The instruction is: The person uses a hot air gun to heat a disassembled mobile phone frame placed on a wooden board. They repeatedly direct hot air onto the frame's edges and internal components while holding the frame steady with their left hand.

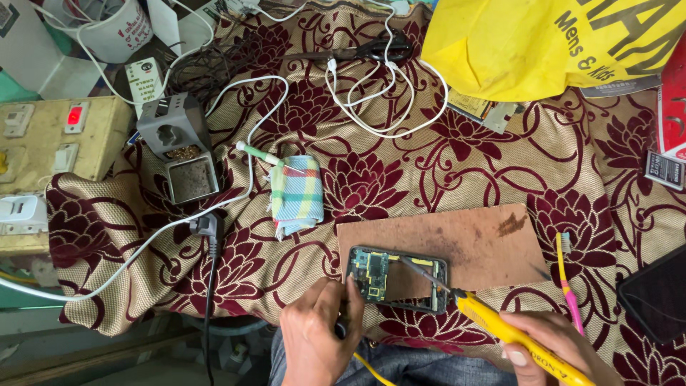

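Starting at nine o'clock, a yellowed switch box (pixel 53 136) with a lit red switch sits at the edge of the tabletop, which is covered by a tan cloth (pixel 400 171) with dark red flowers. Just right of it, at about ten o'clock, stands a grey metal stand (pixel 179 146) with a tray at its base, and a white cable (pixel 236 136) loops past it. Near the middle lies a folded checked rag (pixel 296 195), with a green-handled tool (pixel 259 155) resting against its top edge. At twelve o'clock a coil of white cord (pixel 379 93) lies beside black scissors (pixel 371 51). At six o'clock the left hand (pixel 314 332) is closed around the left end of an opened phone (pixel 396 279), whose green circuit board shows; the phone lies on a brown board (pixel 457 239). At five o'clock the right hand (pixel 554 347) grips a yellow soldering iron (pixel 514 339), its tip resting inside the phone. Right of the board lies a yellow and pink toothbrush (pixel 568 282). A yellow plastic bag (pixel 543 43) fills one o'clock, and a dark phone (pixel 657 293) lies at four o'clock.
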